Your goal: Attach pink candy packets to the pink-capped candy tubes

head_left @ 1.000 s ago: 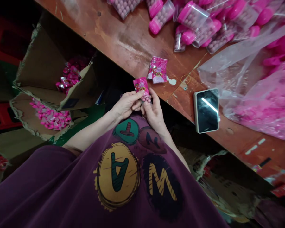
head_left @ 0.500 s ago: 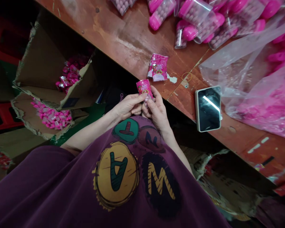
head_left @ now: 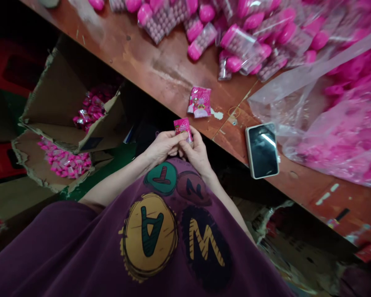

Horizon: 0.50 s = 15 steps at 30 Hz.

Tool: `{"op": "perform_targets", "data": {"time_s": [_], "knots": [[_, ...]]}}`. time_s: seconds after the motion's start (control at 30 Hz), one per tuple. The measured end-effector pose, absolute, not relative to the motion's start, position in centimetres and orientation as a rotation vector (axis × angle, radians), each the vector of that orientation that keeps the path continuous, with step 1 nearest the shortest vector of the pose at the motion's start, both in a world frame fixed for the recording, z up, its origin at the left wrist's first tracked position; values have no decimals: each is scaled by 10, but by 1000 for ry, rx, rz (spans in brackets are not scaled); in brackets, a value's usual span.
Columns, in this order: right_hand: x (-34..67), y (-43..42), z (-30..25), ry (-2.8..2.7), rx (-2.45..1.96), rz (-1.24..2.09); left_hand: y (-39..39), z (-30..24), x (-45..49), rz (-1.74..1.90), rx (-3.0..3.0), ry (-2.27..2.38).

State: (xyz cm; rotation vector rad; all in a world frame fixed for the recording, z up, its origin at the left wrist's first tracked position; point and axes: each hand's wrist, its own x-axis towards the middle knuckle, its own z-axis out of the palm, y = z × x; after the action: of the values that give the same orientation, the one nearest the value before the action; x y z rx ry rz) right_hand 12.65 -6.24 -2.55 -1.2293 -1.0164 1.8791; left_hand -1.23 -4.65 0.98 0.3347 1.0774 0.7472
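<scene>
Just off the table edge, in front of my shirt, both hands meet on a small pink printed wrapper. My left hand pinches its lower left side with the thumb across the front. My right hand grips the lower right side, thumb close to the other thumb. Fingers cover the wrapper's lower part, so anything in or behind it is hidden. A second pink wrapper of the same print lies on the wooden table just beyond my hands.
Clear containers of small pink balls with pink caps are heaped at the back. A phone lies near the table edge, beside a clear plastic bag of pink parts. Cardboard boxes holding pink wrapped pieces stand at lower left.
The view has shifted, so the table things sit lower and more of the container heap shows. Both hands still hold the wrapper, the thumbs now closer together over its lower part.
</scene>
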Motion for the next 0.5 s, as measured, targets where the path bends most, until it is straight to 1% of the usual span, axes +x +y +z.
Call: {"op": "perform_targets", "data": {"time_s": [0.07, 0.13, 0.2, 0.27, 0.33, 0.4, 0.5], "knots": [[125, -60, -24, -1147, -1270, 1834, -45, 12, -20, 775, 335, 1091], [128, -56, -15, -1378, -1309, 1708, -41, 15, -42, 887, 334, 1161], [136, -47, -3, -1619, -1376, 1421, -36, 18, -80, 1098, 288, 1313], [147, -34, 8, -1788, -1473, 1015, -33, 20, -127, 1312, 143, 1464], [156, -19, 13, -1947, -1553, 668, -31, 20, -167, 1387, -32, 1589], [160, -6, 11, -2128, -1600, 466, -30, 18, -184, 1392, -119, 1670], [157, 7, 1, -2264, -1637, 343, -24, 16, -156, 1356, -62, 1600]]}}
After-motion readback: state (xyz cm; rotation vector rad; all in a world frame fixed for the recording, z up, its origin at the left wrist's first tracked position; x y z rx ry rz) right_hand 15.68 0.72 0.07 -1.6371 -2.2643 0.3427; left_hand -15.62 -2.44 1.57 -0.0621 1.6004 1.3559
